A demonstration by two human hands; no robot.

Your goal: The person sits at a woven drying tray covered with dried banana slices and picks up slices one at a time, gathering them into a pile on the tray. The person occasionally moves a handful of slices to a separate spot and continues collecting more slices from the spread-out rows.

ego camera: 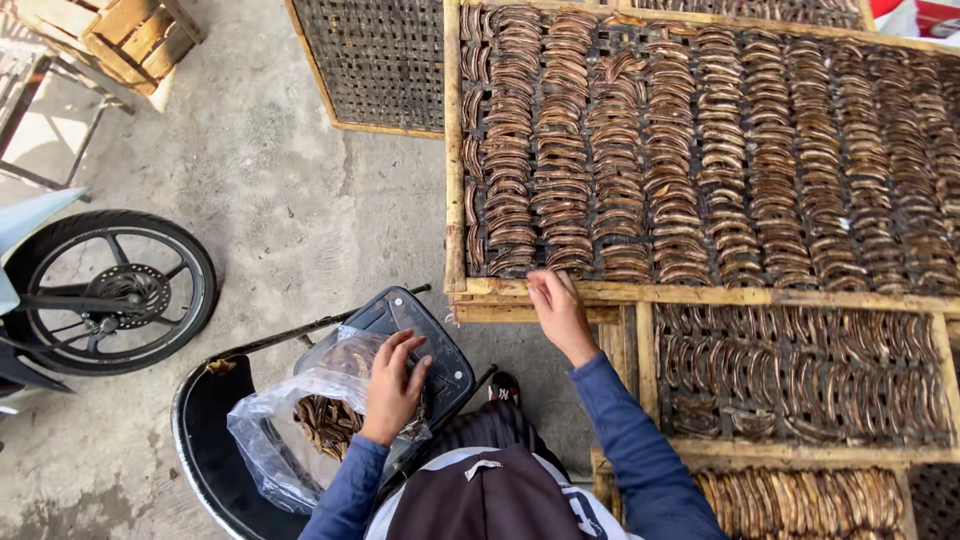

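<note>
My left hand (393, 388) rests on a clear plastic bag (280, 430) holding several dark brown curved dried pieces, gripping its open top. The bag lies on a dark stool seat (440, 350). My right hand (558, 312) reaches forward to the near edge of a large wooden drying rack (455, 180), fingers together on the nearest brown curved pieces (560, 262). Rows of the same dried pieces (720, 150) cover the rack's mesh.
More racks of dried pieces (800, 375) are stacked below at the right. An empty mesh rack (375, 60) lies on the concrete at top centre. A motorbike wheel (105, 290) stands at left, a wooden crate (130, 35) at top left.
</note>
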